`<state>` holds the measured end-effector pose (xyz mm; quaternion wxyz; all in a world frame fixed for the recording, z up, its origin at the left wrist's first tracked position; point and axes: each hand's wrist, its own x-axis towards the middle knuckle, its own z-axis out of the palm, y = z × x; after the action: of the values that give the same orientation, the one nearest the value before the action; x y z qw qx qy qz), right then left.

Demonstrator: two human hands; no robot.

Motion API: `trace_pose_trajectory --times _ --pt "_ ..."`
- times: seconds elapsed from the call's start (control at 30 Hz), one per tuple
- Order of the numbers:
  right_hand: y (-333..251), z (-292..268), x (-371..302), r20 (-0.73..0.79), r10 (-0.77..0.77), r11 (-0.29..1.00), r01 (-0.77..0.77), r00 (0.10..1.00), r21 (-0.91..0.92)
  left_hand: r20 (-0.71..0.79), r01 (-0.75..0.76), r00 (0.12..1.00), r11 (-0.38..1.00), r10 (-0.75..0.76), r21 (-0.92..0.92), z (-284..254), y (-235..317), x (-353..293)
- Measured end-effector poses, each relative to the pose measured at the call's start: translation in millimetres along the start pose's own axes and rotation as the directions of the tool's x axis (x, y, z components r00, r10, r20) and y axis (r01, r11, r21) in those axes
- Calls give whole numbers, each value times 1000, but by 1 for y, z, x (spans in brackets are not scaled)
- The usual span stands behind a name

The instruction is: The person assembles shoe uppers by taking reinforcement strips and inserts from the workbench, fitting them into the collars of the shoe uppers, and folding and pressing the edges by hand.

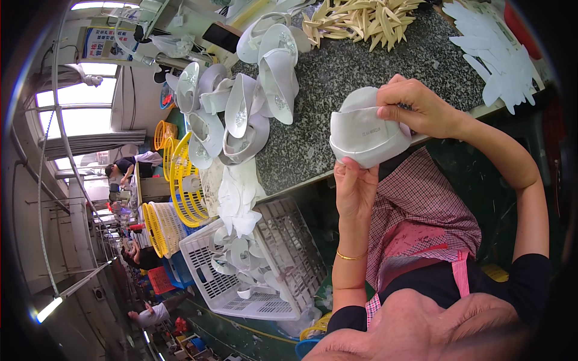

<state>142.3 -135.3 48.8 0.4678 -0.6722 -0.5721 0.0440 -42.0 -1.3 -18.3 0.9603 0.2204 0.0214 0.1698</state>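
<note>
My left hand [356, 183] and right hand [415, 108] pinch one white shoe piece [364, 133], mid-work, I judge, though whether the shoe pile [241, 102] is done I can't tell.

– What colour is the shoe upper [358, 133]?
– White, with small dark print [371, 132].
– And the tabletop [328, 90]?
– Speckled black and grey; the strips [355, 24] are cream.
– The apron [415, 195]?
– Reddish checks, with a pink strap [460, 275].

Speckled table [295, 143]: white shoe parts [279, 84], beige strips [368, 23].
</note>
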Motion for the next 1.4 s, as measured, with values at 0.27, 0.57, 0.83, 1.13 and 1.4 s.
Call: trace_pose_trajectory --times 0.27,0.57,0.83,1.13,1.4 --pt "-13 4 12 -15 -10 997 11 1000 75 -71 26 997 999 -23 41 7 -20 3" --pt "11 28 15 65 168 982 -161 984 -95 -131 -10 990 972 42 235 -13 -36 -1" --pt "-4 39 -32 -60 -249 944 228 967 -240 -128 -154 977 978 172 140 -11 -38 -2" --pt "-5 46 -33 12 -10 974 13 1000 -225 -145 -177 967 961 210 211 -2 -28 -4" --pt "-15 44 -24 97 68 995 -61 993 -73 -174 -200 940 887 294 417 10 -20 -5"
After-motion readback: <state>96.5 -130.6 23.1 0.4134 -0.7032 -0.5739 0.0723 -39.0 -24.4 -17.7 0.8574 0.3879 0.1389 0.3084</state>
